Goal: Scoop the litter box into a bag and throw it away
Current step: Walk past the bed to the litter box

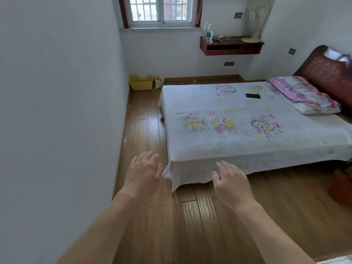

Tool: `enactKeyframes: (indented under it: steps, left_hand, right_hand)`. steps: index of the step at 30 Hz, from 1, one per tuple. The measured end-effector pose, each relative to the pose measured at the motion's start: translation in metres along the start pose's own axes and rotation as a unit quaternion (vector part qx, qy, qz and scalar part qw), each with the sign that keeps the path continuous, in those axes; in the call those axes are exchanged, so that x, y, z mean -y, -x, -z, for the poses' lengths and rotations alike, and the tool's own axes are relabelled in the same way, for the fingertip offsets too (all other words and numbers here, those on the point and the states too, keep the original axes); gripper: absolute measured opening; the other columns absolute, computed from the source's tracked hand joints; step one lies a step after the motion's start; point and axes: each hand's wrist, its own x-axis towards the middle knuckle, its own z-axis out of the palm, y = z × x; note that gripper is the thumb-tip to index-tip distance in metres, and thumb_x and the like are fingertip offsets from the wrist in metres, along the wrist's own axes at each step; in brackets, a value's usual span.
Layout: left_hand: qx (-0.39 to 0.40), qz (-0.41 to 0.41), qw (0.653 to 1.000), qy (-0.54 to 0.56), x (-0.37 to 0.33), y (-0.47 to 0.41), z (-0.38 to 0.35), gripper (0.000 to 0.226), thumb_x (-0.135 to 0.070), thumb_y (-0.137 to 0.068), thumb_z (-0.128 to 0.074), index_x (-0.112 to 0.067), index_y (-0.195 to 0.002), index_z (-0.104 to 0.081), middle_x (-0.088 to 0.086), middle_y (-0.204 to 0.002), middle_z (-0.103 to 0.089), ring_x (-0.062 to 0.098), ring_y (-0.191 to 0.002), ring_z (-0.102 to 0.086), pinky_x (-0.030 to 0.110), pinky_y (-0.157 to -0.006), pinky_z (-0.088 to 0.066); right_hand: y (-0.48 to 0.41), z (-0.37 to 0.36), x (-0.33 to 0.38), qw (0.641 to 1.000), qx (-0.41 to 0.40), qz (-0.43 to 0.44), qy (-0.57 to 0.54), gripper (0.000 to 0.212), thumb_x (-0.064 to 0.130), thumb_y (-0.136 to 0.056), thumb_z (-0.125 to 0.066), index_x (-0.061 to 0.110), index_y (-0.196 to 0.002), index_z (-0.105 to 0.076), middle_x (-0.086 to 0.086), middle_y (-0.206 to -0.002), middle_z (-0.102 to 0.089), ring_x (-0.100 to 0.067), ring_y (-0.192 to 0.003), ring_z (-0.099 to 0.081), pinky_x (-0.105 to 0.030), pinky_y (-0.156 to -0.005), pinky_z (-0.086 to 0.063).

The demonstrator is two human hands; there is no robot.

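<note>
A yellow plastic litter box (141, 82) stands on the wooden floor in the far left corner, under the window. Right beside it sits a small pale bag (159, 82), open at the top. What lies inside the box is hidden by its wall. My left hand (142, 173) and my right hand (231, 184) are stretched out in front of me over the floor, near the foot corner of the bed, far from the box. Both hands have relaxed, spread fingers and hold nothing.
A bed (247, 121) with a floral sheet fills the right half; a black phone (252, 95) and a pillow (304, 97) lie on it. A narrow strip of floor (146, 121) runs between the left wall and the bed. A wall shelf (231, 45) carries bottles and a fan.
</note>
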Motion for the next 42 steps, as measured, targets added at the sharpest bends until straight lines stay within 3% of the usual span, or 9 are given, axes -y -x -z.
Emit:
enactKeyframes:
  steps: [3, 9, 12, 20, 25, 28, 31, 34, 42]
  left_hand:
    - [-0.002, 0.025, 1.000, -0.011, -0.009, -0.009, -0.005, 0.040, -0.033, -0.102, -0.038, -0.019, -0.137, -0.051, -0.001, -0.146, -0.047, 0.018, -0.142, -0.034, 0.042, -0.120, -0.021]
    - [-0.006, 0.074, 0.997, -0.012, -0.015, -0.025, -0.004, 0.042, -0.033, -0.102, -0.036, -0.021, -0.142, -0.047, -0.001, -0.152, -0.042, 0.018, -0.145, -0.029, 0.042, -0.121, -0.017]
    - [-0.008, 0.092, 0.996, -0.011, -0.006, -0.033, 0.001, 0.042, -0.033, -0.102, -0.036, -0.022, -0.142, -0.047, -0.001, -0.152, -0.041, 0.018, -0.145, -0.029, 0.042, -0.121, -0.017]
    - [-0.001, 0.103, 0.995, 0.001, 0.058, -0.079, 0.011, 0.044, -0.034, -0.103, -0.035, -0.021, -0.144, -0.044, 0.000, -0.154, -0.039, 0.018, -0.146, -0.028, 0.043, -0.123, -0.017]
    - [0.000, 0.088, 0.996, 0.008, 0.110, -0.121, 0.023, 0.042, -0.032, -0.102, -0.035, -0.020, -0.141, -0.046, -0.002, -0.146, -0.047, 0.016, -0.140, -0.035, 0.042, -0.121, -0.021]
    - [0.010, 0.082, 0.997, 0.013, 0.137, -0.145, 0.024, 0.044, -0.033, -0.102, -0.035, -0.020, -0.143, -0.045, -0.002, -0.149, -0.044, 0.016, -0.142, -0.033, 0.044, -0.120, -0.022]
    - [0.015, 0.073, 0.997, 0.009, 0.157, -0.170, 0.025, 0.044, -0.033, -0.102, -0.035, -0.020, -0.143, -0.044, -0.002, -0.150, -0.044, 0.016, -0.142, -0.033, 0.044, -0.120, -0.023]
    - [0.016, 0.070, 0.997, 0.011, 0.171, -0.201, 0.026, 0.045, -0.034, -0.102, -0.035, -0.021, -0.144, -0.044, -0.002, -0.151, -0.043, 0.016, -0.143, -0.033, 0.045, -0.120, -0.023]
    - [0.022, 0.065, 0.998, 0.007, 0.198, -0.306, 0.017, 0.045, -0.034, -0.102, -0.036, -0.020, -0.143, -0.044, -0.002, -0.149, -0.045, 0.017, -0.141, -0.035, 0.043, -0.119, -0.025]
  right_hand:
    - [-0.021, 0.005, -0.010, 0.999, 0.007, 0.037, -0.010, 0.045, 0.033, -0.103, -0.035, 0.014, -0.142, -0.046, 0.001, -0.145, -0.049, -0.016, -0.137, -0.040, -0.035, -0.115, -0.027]
    - [-0.065, 0.002, -0.015, 0.995, 0.010, 0.102, -0.020, 0.031, 0.030, -0.100, -0.037, 0.015, -0.119, -0.056, 0.001, -0.114, -0.061, -0.020, -0.111, -0.056, -0.035, -0.098, -0.042]
    - [-0.084, -0.003, -0.005, 0.992, 0.016, 0.123, -0.017, 0.031, 0.030, -0.100, -0.038, 0.015, -0.118, -0.057, 0.000, -0.112, -0.061, -0.020, -0.109, -0.056, -0.034, -0.095, -0.043]
    - [-0.142, -0.025, 0.053, 0.989, 0.008, 0.147, 0.004, 0.028, 0.024, -0.100, -0.043, 0.008, -0.116, -0.059, -0.007, -0.116, -0.062, -0.025, -0.108, -0.056, -0.036, -0.094, -0.045]
    - [-0.186, -0.044, 0.107, 0.988, -0.018, 0.151, 0.031, 0.019, 0.017, -0.093, -0.050, 0.006, -0.095, -0.065, -0.007, -0.096, -0.063, -0.031, -0.093, -0.062, -0.042, -0.079, -0.051]
    - [-0.211, -0.051, 0.134, 0.993, -0.011, 0.110, 0.033, 0.040, 0.028, -0.091, -0.044, 0.006, -0.116, -0.066, -0.012, -0.118, -0.066, -0.034, -0.111, -0.062, -0.043, -0.092, -0.050]
    - [-0.231, -0.057, 0.151, 0.986, -0.023, 0.147, 0.074, 0.015, 0.014, -0.074, -0.071, 0.003, -0.086, -0.069, -0.012, -0.087, -0.065, -0.034, -0.080, -0.065, -0.044, -0.066, -0.056]
    - [-0.256, -0.058, 0.160, 0.983, -0.044, 0.162, 0.074, 0.017, 0.003, -0.064, -0.076, 0.007, -0.064, -0.059, -0.004, -0.068, -0.053, -0.026, -0.060, -0.054, -0.040, -0.049, -0.050]
    - [-0.373, -0.089, 0.168, 0.988, -0.051, 0.145, 0.024, 0.021, 0.028, -0.091, -0.040, 0.014, -0.090, -0.056, 0.001, -0.087, -0.057, -0.021, -0.082, -0.053, -0.036, -0.074, -0.048]
